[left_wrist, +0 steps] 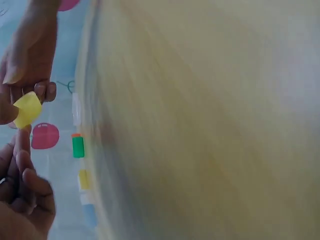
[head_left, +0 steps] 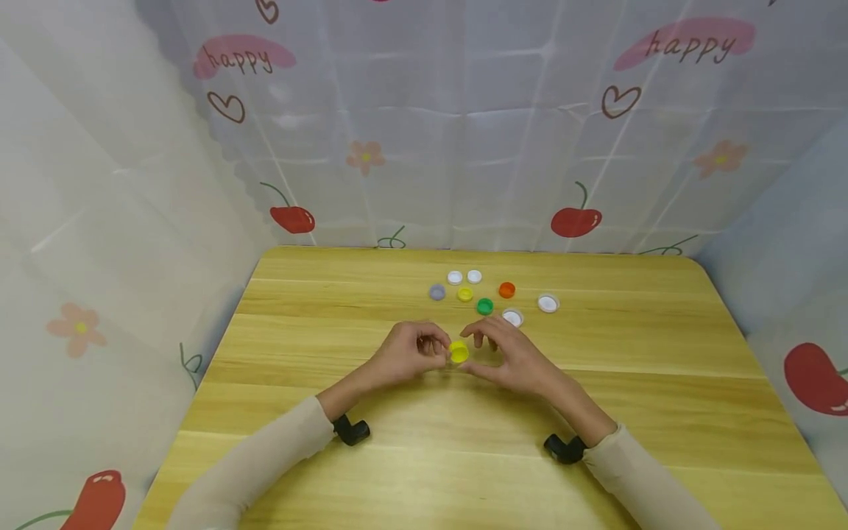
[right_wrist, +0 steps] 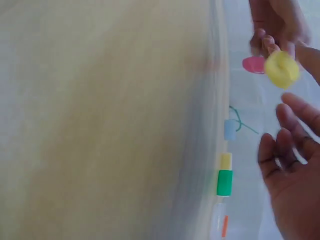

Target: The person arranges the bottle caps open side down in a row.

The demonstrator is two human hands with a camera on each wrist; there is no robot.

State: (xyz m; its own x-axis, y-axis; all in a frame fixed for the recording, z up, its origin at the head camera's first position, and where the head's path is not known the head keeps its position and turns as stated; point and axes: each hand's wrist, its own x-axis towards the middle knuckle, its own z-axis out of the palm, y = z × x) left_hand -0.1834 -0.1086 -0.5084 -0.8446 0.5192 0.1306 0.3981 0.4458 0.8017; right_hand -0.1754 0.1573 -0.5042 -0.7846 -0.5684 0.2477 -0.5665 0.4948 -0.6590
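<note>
My left hand pinches a yellow bottle cap at its edge, above the table, between thumb and fingertips. In the left wrist view the yellow cap is seen from the side, at the tips of the left hand. To its right, my right hand has thumb and fingers spread around the cap. A gap shows between the right fingers and the cap in the right wrist view. Close beyond the right hand lies a white cap.
Behind the hands lie more caps: a green cap, an orange cap, a second yellow cap, a greyish cap and several white ones, one farther right. A patterned curtain borders the wooden table.
</note>
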